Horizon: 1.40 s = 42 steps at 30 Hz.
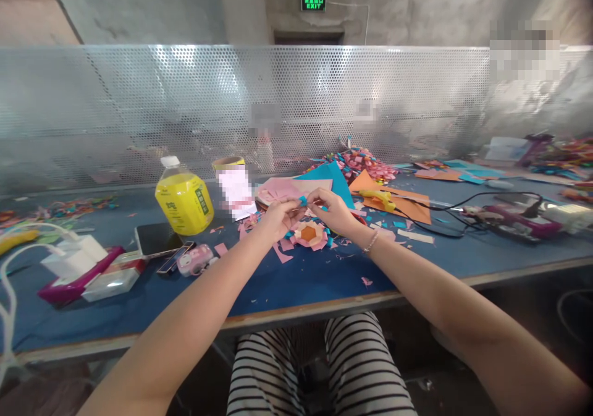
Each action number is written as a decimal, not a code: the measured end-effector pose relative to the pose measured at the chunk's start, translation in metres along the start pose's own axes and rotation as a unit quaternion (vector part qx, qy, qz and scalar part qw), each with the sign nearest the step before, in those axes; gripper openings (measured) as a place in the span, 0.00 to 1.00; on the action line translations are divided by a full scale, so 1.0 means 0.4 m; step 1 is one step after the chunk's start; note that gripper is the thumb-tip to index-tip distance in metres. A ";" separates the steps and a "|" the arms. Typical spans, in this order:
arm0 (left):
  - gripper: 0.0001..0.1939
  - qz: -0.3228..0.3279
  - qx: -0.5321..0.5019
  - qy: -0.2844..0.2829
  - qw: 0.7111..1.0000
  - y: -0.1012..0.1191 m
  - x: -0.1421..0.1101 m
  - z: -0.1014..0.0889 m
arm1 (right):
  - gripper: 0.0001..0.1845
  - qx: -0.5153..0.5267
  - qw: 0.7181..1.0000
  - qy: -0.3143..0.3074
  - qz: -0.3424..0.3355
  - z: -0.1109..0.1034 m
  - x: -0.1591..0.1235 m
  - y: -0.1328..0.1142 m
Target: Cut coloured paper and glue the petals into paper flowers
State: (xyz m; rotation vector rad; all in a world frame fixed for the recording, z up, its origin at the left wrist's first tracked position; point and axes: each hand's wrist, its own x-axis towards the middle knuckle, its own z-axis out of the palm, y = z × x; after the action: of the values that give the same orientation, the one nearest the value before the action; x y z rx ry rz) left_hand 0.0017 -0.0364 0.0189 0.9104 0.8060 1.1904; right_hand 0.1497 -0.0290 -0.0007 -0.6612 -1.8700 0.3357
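The person's two hands meet over the middle of the blue surface [306, 286], between its near edge and the perforated metal screen [301, 88] along its far edge; the left hand [280, 216] has its grip drawn nearly closed, fingertips pinching a small blue paper piece [302, 201]; the right hand [334, 211] has its fingertips gathered at the same piece, though I cannot tell whether its grip has hold of it.

Just below the hands, towards the near edge, sits a pink paper ring [319, 239] with an orange centre, paper scraps scattered about it; behind are pink sheets [290, 188] and a blue sheet [341, 180], with a heap of folded paper [368, 167] nearer the far edge; to the right, a yellow tool [380, 198] lies on an orange sheet [414, 206].

Towards the surface's left end stands a yellow bottle [184, 201], upright; nearer the front edge are a dark phone [160, 240] and a pink camera-shaped object [194, 260].
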 end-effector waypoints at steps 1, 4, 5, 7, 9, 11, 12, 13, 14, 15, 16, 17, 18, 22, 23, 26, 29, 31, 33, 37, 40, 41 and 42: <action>0.09 0.004 -0.001 0.005 1.000 0.001 -0.001 0.001 | 0.02 0.012 1.000 0.003 0.008 0.003 0.000 -0.003; 0.10 0.015 -0.015 0.007 1.000 0.001 -0.002 0.003 | 0.01 0.042 0.998 0.027 0.045 0.010 0.002 -0.005; 0.10 0.019 -0.023 0.004 1.000 0.001 -0.002 0.003 | 0.02 0.051 0.996 0.036 0.058 0.011 0.002 -0.004; 0.09 0.028 -0.034 -0.004 0.999 0.000 -0.002 0.005 | 0.03 0.068 0.994 0.050 0.075 0.012 0.004 -0.004; 0.08 0.034 -0.039 -0.013 0.999 0.001 -0.005 0.007 | 0.04 0.075 0.992 0.058 0.080 0.011 0.005 -0.005; 0.07 0.035 -0.044 -0.021 0.998 0.004 -0.009 0.011 | 0.04 0.074 0.992 0.064 0.079 0.009 0.006 -0.010; 0.08 0.034 -0.049 -0.022 0.998 0.006 -0.012 0.013 | 0.04 0.072 0.992 0.065 0.078 0.008 0.006 -0.012; 0.08 0.032 -0.056 -0.021 0.998 0.008 -0.014 0.016 | 0.03 0.069 0.993 0.066 0.076 0.007 0.006 -0.015; 0.08 0.029 -0.062 -0.019 0.997 0.010 -0.017 0.019 | 0.03 0.067 0.993 0.068 0.073 0.006 0.006 -0.018; 0.09 0.026 -0.069 -0.013 0.997 0.012 -0.020 0.021 | 0.03 0.067 0.993 0.070 0.070 0.006 0.005 -0.020; 0.09 0.023 -0.075 -0.008 0.997 0.013 -0.022 0.024 | 0.03 0.068 0.993 0.072 0.068 0.006 0.005 -0.021; 0.10 0.019 -0.079 -0.003 0.997 0.015 -0.024 0.027 | 0.03 0.071 0.993 0.074 0.067 0.006 0.004 -0.022; 0.10 0.015 -0.081 0.001 0.997 0.016 -0.026 0.029 | 0.03 0.075 0.992 0.074 0.066 0.007 0.004 -0.022; 0.10 0.012 -0.063 0.004 0.998 0.018 -0.032 0.034 | 0.03 0.087 0.991 0.074 0.070 0.010 0.002 -0.020; 0.10 0.016 -0.056 0.002 0.998 0.019 -0.033 0.035 | 0.04 0.090 0.990 0.076 0.075 0.012 0.002 -0.020; 0.10 0.034 -0.041 -0.005 0.999 0.019 -0.036 0.035 | 0.05 0.108 0.986 0.078 0.099 0.016 0.001 -0.020; 0.10 0.049 -0.030 -0.013 0.998 0.017 -0.038 0.034 | 0.06 0.130 0.982 0.076 0.117 0.020 0.001 -0.021; 0.09 0.053 -0.020 -0.020 0.998 0.015 -0.039 0.033 | 0.06 0.146 0.979 0.075 0.123 0.022 0.001 -0.022; 0.09 0.055 -0.010 -0.026 0.998 0.013 -0.039 0.031 | 0.06 0.158 0.976 0.076 0.129 0.022 0.001 -0.023; 0.08 0.067 0.003 -0.026 0.997 0.009 -0.035 0.028 | 0.07 0.170 0.973 0.080 0.134 0.022 0.002 -0.022; 0.07 0.081 0.009 -0.018 0.997 0.005 -0.032 0.026 | 0.08 0.179 0.970 0.081 0.144 0.023 0.005 -0.019; 0.06 0.088 0.012 -0.015 0.996 0.003 -0.031 0.025 | 0.08 0.184 0.968 0.081 0.149 0.024 0.006 -0.019; 0.06 0.094 0.016 -0.015 0.995 0.001 -0.031 0.025 | 0.08 0.191 0.966 0.080 0.156 0.025 0.006 -0.018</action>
State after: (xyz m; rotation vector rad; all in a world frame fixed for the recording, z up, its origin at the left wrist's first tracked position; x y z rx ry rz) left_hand 0.0080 -0.0500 0.0241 1.0460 0.7293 1.3275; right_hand 0.1376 -0.0327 0.0012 -0.6916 -1.4896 0.8016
